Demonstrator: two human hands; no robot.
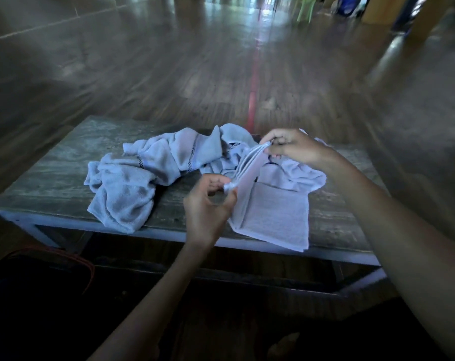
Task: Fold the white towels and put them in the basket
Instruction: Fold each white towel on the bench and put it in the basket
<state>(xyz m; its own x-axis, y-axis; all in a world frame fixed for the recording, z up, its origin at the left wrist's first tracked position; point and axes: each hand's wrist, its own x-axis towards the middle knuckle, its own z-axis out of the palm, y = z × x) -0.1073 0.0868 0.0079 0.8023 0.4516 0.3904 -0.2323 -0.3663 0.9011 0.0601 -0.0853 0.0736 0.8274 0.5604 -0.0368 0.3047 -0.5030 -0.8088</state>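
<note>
A folded towel point(273, 214) lies on the near right part of the table point(52, 178), its near corner just past the table's front edge. Its long axis runs from about 11 o'clock, where the raised edge sits, down to 5 o'clock at the near corner. One flap stands tilted up along the left side, its stacked layers showing as thin lines.

The left hand point(208, 204) pinches the near end of that raised edge between thumb and fingers. The right hand point(294, 147) pinches the far end, at 1 o'clock from the left hand, fingers closed on the cloth layers. Both hands grasp the same towel.

A heap point(143, 173) of crumpled towels lies at 10 o'clock from the folded one, reaching from the table's middle to its front edge, and wraps behind the right hand toward 2 o'clock. Some show dark stitched bands.

Bare tabletop is open at the far left, 9 to 10 o'clock, and in a narrow strip at the right end. A dark, red-rimmed shape point(39, 282) sits on the floor at 7 o'clock; whether it is the basket cannot be told.
</note>
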